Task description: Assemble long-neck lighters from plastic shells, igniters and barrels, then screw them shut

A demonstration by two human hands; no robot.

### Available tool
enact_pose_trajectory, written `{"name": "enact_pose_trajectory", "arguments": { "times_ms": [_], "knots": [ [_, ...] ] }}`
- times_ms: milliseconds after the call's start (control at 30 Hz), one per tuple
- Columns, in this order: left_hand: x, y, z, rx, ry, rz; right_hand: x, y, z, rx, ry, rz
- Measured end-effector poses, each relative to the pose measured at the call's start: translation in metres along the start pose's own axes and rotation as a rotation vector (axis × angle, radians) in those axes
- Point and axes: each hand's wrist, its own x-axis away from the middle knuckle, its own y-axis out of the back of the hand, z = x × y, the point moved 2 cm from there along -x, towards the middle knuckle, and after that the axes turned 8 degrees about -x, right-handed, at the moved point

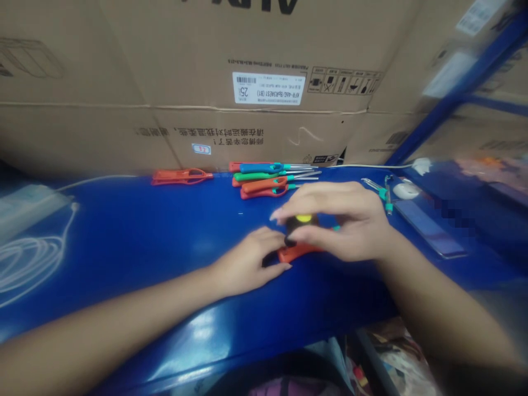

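An orange lighter with a long-necked shape (299,252) lies on the blue table under my hands, largely covered by them. My left hand (256,258) is closed round its left end, thumb on the near side. Above it, my right hand (346,220) grips a short black tool handle with a yellow round top (304,219) between thumb and fingers. The handle's lower end is hidden, so I cannot tell whether it touches the lighter. Just beyond lie several stick lighters (266,186) in red, blue, green and orange, with metal tubes pointing right.
An orange lighter casing (181,176) lies at the back left, against a big cardboard box (185,71). On the right are metal tubes with green parts (383,193), a white rounded object (406,190) and a phone (431,228). A coiled white cable (31,264) lies left.
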Motion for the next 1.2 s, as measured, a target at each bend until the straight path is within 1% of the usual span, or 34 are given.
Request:
{"name": "enact_pose_trajectory", "arguments": {
  "times_ms": [67, 100, 133, 167, 233, 267, 300, 333, 400, 433, 467, 500, 600, 633, 667, 733, 767, 800, 833, 900, 933, 967, 1000, 1100, 1133, 1200],
  "knots": [
    [0.0002, -0.0002, 0.0002, 0.000, 0.010, 0.005, 0.0003, 0.0005, 0.0013, 0.195, 0.099, -0.067],
    [0.0002, -0.0004, 0.0002, -0.003, 0.015, 0.013, 0.0004, 0.0003, 0.0015, 0.262, 0.121, -0.081],
    [0.0002, -0.0003, 0.0002, -0.007, 0.019, 0.017, 0.0003, 0.0000, 0.0014, 0.276, 0.117, -0.071],
    [0.0001, -0.0003, 0.0001, -0.009, 0.019, 0.021, -0.0001, -0.0005, 0.0009, 0.235, 0.088, -0.043],
    [0.0001, 0.0000, -0.0002, -0.011, 0.010, 0.021, -0.0008, -0.0015, -0.0007, 0.081, -0.007, 0.018],
    [0.0002, 0.0000, -0.0001, -0.011, 0.008, 0.021, -0.0009, -0.0018, -0.0016, 0.032, -0.037, 0.024],
    [0.0002, -0.0001, 0.0002, -0.012, 0.012, 0.025, -0.0008, -0.0018, -0.0023, 0.030, -0.038, 0.010],
    [0.0002, -0.0004, 0.0005, -0.012, 0.019, 0.032, -0.0005, -0.0018, -0.0029, 0.076, -0.009, -0.022],
    [0.0001, -0.0007, 0.0010, -0.010, 0.031, 0.046, 0.0009, -0.0023, -0.0031, 0.240, 0.099, -0.097],
    [-0.0001, -0.0007, 0.0011, -0.010, 0.032, 0.049, 0.0017, -0.0032, -0.0030, 0.297, 0.147, -0.118],
    [-0.0003, -0.0006, 0.0009, -0.009, 0.029, 0.049, 0.0022, -0.0044, -0.0032, 0.305, 0.168, -0.119],
    [-0.0005, -0.0004, 0.0007, -0.009, 0.024, 0.045, 0.0023, -0.0056, -0.0038, 0.268, 0.152, -0.103],
    [-0.0007, 0.0002, 0.0000, -0.014, 0.011, 0.030, 0.0016, -0.0078, -0.0062, 0.083, 0.025, -0.034],
    [-0.0005, 0.0001, 0.0000, -0.018, 0.011, 0.029, 0.0014, -0.0077, -0.0066, 0.084, 0.015, -0.032],
    [-0.0003, 0.0000, 0.0001, -0.024, 0.013, 0.027, 0.0014, -0.0070, -0.0064, 0.137, 0.041, -0.054],
    [0.0003, -0.0002, 0.0003, -0.036, 0.019, 0.024, 0.0020, -0.0057, -0.0049, 0.296, 0.141, -0.100],
    [0.0005, -0.0003, 0.0003, -0.038, 0.022, 0.022, 0.0022, -0.0055, -0.0042, 0.343, 0.173, -0.102],
    [0.0006, -0.0002, 0.0002, -0.036, 0.021, 0.021, 0.0022, -0.0057, -0.0037, 0.341, 0.178, -0.087],
    [0.0006, -0.0001, 0.0000, -0.032, 0.017, 0.019, 0.0018, -0.0062, -0.0035, 0.290, 0.151, -0.056],
    [0.0005, 0.0002, -0.0004, -0.021, 0.009, 0.016, 0.0009, -0.0072, -0.0032, 0.119, 0.066, 0.005],
    [0.0004, 0.0003, -0.0005, -0.019, 0.008, 0.015, 0.0006, -0.0074, -0.0030, 0.068, 0.038, 0.012],
    [0.0004, 0.0004, -0.0005, -0.018, 0.006, 0.013, 0.0004, -0.0071, -0.0026, 0.065, 0.035, 0.005],
    [0.0004, 0.0004, -0.0005, -0.017, 0.004, 0.008, 0.0005, -0.0064, -0.0021, 0.111, 0.060, -0.020],
    [0.0002, 0.0006, -0.0003, -0.018, 0.009, -0.010, 0.0017, -0.0040, -0.0004, 0.323, 0.181, -0.086],
    [0.0000, 0.0006, -0.0002, -0.015, 0.015, -0.011, 0.0018, -0.0037, 0.0000, 0.326, 0.189, -0.080],
    [-0.0004, 0.0006, -0.0005, -0.003, 0.024, -0.005, 0.0009, -0.0038, 0.0006, 0.186, 0.130, -0.027]
  ]
}}
